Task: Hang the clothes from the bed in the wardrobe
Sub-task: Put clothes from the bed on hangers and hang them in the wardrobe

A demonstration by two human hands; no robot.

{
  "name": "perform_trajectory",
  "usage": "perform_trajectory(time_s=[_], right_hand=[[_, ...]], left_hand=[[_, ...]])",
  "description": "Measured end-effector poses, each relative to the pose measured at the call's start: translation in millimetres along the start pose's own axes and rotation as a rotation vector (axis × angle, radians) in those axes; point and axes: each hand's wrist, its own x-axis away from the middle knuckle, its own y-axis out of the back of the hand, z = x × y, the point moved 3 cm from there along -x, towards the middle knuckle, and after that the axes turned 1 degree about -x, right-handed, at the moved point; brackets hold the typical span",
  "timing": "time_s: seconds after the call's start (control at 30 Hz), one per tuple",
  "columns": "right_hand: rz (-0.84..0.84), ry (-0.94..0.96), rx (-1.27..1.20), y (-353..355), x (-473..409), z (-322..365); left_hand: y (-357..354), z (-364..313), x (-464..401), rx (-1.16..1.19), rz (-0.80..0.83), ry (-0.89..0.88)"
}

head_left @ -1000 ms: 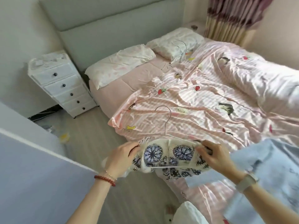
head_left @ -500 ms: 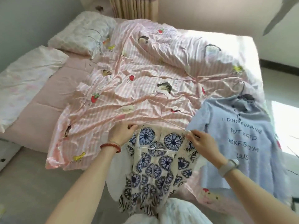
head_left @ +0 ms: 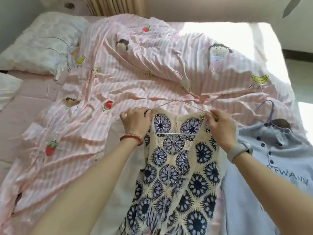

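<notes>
A cream crochet top (head_left: 177, 167) with dark blue round motifs lies spread on the bed, on a thin white wire hanger (head_left: 176, 100) whose hook points away from me. My left hand (head_left: 135, 121) grips the top's left shoulder at the hanger's end. My right hand (head_left: 220, 126) pinches the right shoulder and the hanger's other end. A light blue shirt (head_left: 271, 175) with dark buttons and lettering lies to the right on a purple hanger (head_left: 269, 114).
A pink striped duvet (head_left: 135, 73) with cartoon prints covers the bed. Two white pillows (head_left: 40, 48) lie at the left. Curtains (head_left: 110, 5) hang at the far side. Bright floor (head_left: 304, 116) shows past the bed's right edge.
My view swung from the nightstand side toward the bed. The crochet top went from bunched between my hands to laid out flat on the bed, and both hands moved to its shoulders.
</notes>
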Motion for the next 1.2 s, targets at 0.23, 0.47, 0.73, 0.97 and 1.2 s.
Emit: perform_trajectory(time_s=[0.23,0.47,0.73,0.97,1.2], right_hand=[[0.218,-0.041,0.220,-121.4,-31.5,-90.3],[0.553,0.039,0.450,-155.8,-16.2,-122.2],[0.471,0.081,0.163,-114.8,42.9,-23.2],[0.656,0.373,0.010,-79.7,166.9,115.1],[0.875,0.874,-0.106,-44.1,362.6,259.6]], left_hand=[[-163.6,24.0,-21.1,-0.239,0.336,-0.049],[-206.1,42.2,-2.2,-0.245,0.578,-0.091],[-90.3,44.4,61.7,0.027,0.332,0.031],[39.6,118.5,204.4,-0.178,0.085,0.185],[183.8,191.7,427.9,-0.058,-0.386,0.521]])
